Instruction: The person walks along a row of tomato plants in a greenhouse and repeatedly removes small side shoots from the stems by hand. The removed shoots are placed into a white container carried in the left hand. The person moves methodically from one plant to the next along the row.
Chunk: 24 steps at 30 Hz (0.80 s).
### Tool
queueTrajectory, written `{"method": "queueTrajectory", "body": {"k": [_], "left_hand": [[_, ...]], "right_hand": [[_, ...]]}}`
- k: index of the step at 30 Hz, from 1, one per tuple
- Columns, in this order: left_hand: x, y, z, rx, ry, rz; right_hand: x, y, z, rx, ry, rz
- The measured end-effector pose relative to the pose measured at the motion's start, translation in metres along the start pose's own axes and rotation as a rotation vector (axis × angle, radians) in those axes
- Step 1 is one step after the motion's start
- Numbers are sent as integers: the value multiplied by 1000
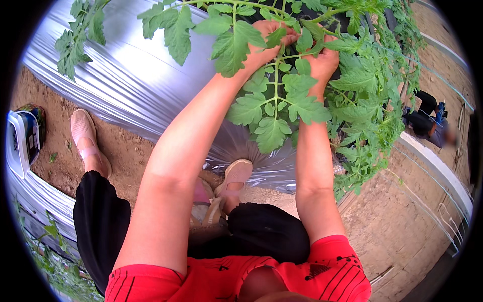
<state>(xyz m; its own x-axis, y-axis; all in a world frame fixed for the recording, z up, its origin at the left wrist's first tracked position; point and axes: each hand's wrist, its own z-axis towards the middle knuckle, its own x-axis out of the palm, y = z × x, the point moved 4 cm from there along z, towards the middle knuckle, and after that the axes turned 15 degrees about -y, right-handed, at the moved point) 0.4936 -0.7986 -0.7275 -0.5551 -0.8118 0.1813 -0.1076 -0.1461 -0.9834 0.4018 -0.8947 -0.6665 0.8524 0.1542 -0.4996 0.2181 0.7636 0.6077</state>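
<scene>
Both of my arms reach up into a leafy tomato plant [277, 102] at the top centre. My left hand [269, 41] is among the stems, its fingers bent near the main stem and partly covered by leaves. Close to its right, my right hand [322, 56] has curled fingers beside a leaf stalk. Leaves hide both sets of fingertips, so what they pinch cannot be told. Leaves hang in front of both wrists. Silver plastic mulch film [151, 68] covers the bed under the plant.
A bucket with a white rim [22, 143] stands on the soil at far left. More tomato plants [362, 109] line the right. Light-blue strings [430, 170] run past a pale concrete edge [437, 162]. Another person [428, 120] sits farther off at right. A second film-covered row lies lower left.
</scene>
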Motion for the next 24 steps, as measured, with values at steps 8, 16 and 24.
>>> {"method": "queueTrajectory", "body": {"k": [8, 16, 24], "left_hand": [[2, 12, -5, -101, -37, -158], [-8, 5, -6, 46, 83, 6], [-34, -31, -23, 390, -96, 495]], "right_hand": [[2, 16, -4, -64, -38, -195], [-7, 15, -2, 10, 139, -262], [-68, 128, 1, 294, 473, -218]]}}
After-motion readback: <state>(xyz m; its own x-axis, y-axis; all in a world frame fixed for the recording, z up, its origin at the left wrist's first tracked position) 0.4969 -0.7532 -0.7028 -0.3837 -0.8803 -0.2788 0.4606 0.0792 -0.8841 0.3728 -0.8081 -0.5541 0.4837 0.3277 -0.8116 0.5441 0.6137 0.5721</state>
